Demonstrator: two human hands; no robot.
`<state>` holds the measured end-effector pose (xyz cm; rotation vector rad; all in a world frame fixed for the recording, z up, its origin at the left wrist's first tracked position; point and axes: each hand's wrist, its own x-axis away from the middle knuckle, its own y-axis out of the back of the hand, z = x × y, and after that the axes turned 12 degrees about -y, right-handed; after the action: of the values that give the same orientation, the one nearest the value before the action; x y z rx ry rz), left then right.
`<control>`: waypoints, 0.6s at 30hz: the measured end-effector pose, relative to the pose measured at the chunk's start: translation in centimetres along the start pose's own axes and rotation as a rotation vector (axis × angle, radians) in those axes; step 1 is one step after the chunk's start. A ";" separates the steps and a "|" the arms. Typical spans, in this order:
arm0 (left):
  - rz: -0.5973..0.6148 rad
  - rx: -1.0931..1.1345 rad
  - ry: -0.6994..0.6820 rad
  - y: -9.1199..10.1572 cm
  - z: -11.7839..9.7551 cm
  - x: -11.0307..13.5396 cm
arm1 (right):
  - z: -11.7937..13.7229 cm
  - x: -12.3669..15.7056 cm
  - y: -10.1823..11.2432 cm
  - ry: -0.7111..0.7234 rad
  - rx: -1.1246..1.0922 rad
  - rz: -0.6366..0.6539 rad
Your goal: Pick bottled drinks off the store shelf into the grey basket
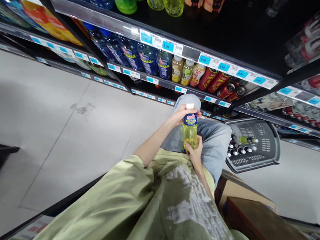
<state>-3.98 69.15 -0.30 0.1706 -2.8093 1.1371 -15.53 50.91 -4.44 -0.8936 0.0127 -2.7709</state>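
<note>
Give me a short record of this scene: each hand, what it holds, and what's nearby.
bottle: yellow drink, blue label, held in both hands
left hand: grips the cap end
right hand: cups the base
basket: grey, on the floor, small bottles inside
shelves: rows of drinks, blue price tags
cardboard box: brown, below the basket in view

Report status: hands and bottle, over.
Left hand gripping yellow bottle at the cap end; right hand cupping its base. Bottle held clear of the shelves. Basket with bottles on floor alongside; nothing blocking.
</note>
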 end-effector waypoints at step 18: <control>0.040 -0.037 -0.003 0.9 0.1 -0.4 | -1.2 -0.2 0.3 -0.094 -0.092 0.007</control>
<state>-3.73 69.75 -1.02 0.1138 -2.8466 1.0922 -15.97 50.56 -5.52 -1.0437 0.1281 -2.7385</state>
